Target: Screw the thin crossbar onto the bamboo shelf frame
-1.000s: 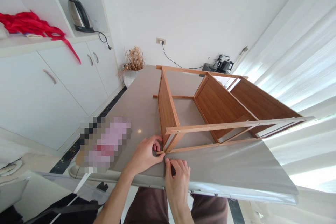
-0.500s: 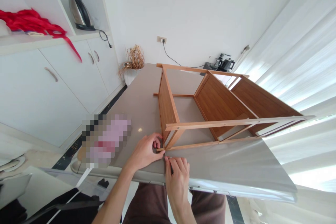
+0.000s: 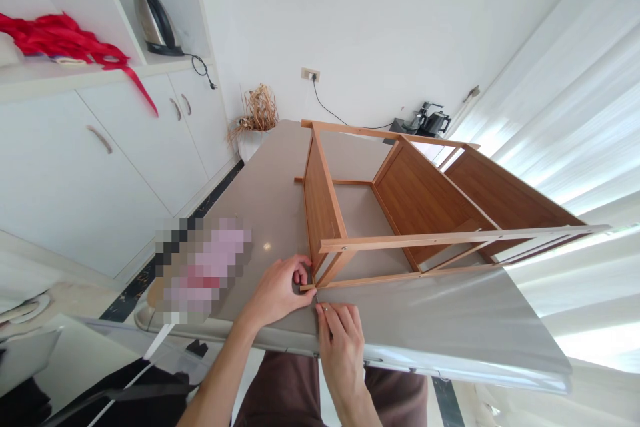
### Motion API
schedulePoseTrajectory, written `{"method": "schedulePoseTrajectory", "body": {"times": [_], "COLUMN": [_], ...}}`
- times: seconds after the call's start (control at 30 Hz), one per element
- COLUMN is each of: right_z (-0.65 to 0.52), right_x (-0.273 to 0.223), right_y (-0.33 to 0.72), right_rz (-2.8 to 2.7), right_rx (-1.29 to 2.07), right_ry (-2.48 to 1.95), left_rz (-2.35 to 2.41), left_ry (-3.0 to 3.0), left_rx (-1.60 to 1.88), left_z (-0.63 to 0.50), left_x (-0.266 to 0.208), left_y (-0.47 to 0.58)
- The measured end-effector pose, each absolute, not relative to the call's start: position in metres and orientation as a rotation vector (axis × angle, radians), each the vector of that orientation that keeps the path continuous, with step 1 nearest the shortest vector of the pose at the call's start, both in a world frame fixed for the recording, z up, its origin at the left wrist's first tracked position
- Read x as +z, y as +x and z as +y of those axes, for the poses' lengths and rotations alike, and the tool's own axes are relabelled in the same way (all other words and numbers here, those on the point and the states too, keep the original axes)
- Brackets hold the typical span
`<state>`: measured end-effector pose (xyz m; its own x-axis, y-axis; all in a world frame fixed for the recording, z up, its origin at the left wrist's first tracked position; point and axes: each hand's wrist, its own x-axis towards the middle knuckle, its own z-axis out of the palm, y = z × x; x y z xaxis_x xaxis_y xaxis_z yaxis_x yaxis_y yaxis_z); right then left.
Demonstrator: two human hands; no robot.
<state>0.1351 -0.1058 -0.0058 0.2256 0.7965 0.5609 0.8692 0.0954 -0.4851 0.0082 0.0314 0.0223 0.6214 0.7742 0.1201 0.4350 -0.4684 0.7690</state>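
Note:
A brown wooden shelf rack lies on its side across the table, its shelf panels standing upright. My left hand is closed at the rack's near left corner, thumb and fingers pinching the protruding end of the lower rail. Just below that corner is my right hand, its fingers curled together. From its thumb and index finger a thin metal tip points toward the rail end. Most of that small tool is hidden inside the fingers, so its kind cannot be made out.
The grey table's front edge runs before my legs. A blurred-out pinkish area lies at the table's left. White cabinets stand left, with a kettle and red ribbon. A curtain hangs at right.
My right hand has turned and lowered slightly; a dark piece that showed between its thumb and fingers is now hidden. The left hand keeps its hold on the corner. The view shifted a little.

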Motion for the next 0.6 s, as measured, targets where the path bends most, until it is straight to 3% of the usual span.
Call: {"method": "schedulePoseTrajectory", "body": {"times": [0.6], "right_z": [-0.102], "right_x": [-0.0012], "right_y": [0.1381], "right_rz": [-1.723], "right_rx": [-0.222], "right_ry": [-1.682], "left_rz": [0.94], "left_ry": [2.11], "left_rx": [0.606], "left_z": [0.0316], "left_x": [0.0191], "left_y": [0.0084]}}
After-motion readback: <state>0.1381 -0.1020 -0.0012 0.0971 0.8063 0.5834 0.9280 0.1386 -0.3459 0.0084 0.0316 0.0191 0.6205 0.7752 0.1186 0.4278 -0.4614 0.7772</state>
